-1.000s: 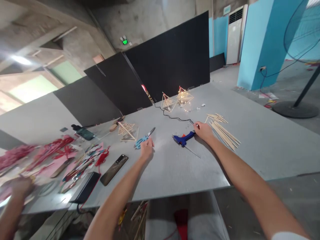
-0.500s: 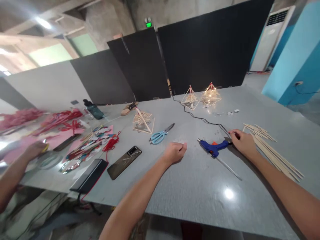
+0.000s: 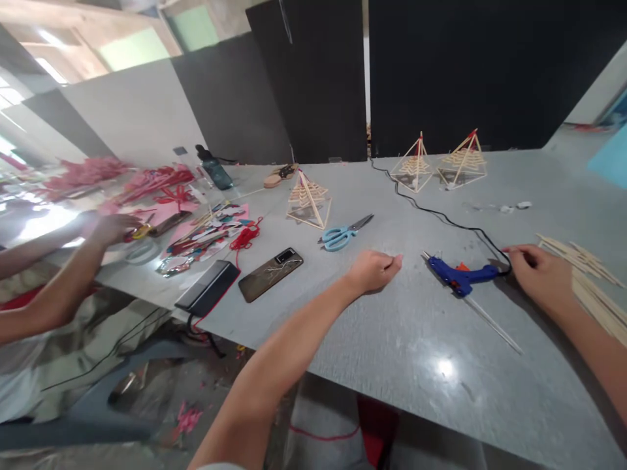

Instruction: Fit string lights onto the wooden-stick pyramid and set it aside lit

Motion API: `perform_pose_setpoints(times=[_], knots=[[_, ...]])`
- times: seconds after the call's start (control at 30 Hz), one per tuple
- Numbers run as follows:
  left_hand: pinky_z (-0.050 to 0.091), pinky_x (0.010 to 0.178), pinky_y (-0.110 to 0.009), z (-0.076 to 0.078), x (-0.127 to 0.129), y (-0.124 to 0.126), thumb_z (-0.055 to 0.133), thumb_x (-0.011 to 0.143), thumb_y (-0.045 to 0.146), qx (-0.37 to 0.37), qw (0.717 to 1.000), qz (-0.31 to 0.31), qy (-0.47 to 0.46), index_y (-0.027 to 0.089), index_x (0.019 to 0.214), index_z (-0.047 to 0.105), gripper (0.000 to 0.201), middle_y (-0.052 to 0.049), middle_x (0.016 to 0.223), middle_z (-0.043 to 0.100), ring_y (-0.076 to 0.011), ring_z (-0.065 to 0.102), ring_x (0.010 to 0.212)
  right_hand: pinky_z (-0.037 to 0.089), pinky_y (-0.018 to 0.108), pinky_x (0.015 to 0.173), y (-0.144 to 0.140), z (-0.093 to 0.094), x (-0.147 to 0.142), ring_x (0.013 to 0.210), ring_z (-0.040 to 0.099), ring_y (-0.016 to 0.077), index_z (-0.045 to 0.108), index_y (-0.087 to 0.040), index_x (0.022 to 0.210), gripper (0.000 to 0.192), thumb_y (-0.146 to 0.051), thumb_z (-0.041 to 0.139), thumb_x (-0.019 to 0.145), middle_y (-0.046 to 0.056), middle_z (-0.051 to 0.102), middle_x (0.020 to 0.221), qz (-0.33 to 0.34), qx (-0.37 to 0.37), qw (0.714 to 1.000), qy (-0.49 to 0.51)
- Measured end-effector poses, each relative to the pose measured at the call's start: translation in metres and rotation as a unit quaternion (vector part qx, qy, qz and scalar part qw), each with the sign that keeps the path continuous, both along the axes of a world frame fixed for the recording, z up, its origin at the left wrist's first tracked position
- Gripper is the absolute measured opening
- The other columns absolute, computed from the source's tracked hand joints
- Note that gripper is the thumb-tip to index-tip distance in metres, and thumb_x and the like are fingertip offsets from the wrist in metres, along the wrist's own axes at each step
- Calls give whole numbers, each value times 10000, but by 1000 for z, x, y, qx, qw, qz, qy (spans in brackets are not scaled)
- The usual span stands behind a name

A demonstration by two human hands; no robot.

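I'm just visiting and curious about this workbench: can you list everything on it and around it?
table: one, grey, across the view
glue gun: one, blue, lying flat by the right hand, black cord running back
glue stick: one, clear, just nearer than the gun
scissors: one pair, light blue handles, centre
stick pyramids: three, pale wood, one centre and two far right
loose sticks: a pile, pale wood, right edge
phones: two, brown and black, left of centre
red and pink craft scraps: a heap, far left
co-worker's hand: one, among the scraps
left hand: loosely closed, holding nothing, resting on the table
right hand: at the gun's handle end
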State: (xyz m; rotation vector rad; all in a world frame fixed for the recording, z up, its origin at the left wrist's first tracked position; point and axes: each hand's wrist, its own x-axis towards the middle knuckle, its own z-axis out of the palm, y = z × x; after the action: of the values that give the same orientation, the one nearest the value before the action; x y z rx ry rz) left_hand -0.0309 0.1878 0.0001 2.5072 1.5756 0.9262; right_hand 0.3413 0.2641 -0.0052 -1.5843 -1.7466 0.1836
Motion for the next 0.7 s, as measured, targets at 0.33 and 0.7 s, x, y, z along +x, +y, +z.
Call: perform_pose_setpoints(times=[0.33,0.7], knots=[[363,673,-360,39,-27,-11,372,1109,412,-45,993,65,85,205,603,606,594,-110,640,660,-231,625,668,379,349,603,7,-9,0,567,575,225,835,-187,981,440,-505,536,923,76,702,660,4,10,1000,12],[536,973,-509,86,-91,-41,538,926,364,-202,943,217,152,131,1325,700,490,-239,1357,746,-433,724,1184,411,344,626,0,-3,-8,612,629,243,833,-179,955,430,-470,517,931,75,723,663,9,25,998,57]])
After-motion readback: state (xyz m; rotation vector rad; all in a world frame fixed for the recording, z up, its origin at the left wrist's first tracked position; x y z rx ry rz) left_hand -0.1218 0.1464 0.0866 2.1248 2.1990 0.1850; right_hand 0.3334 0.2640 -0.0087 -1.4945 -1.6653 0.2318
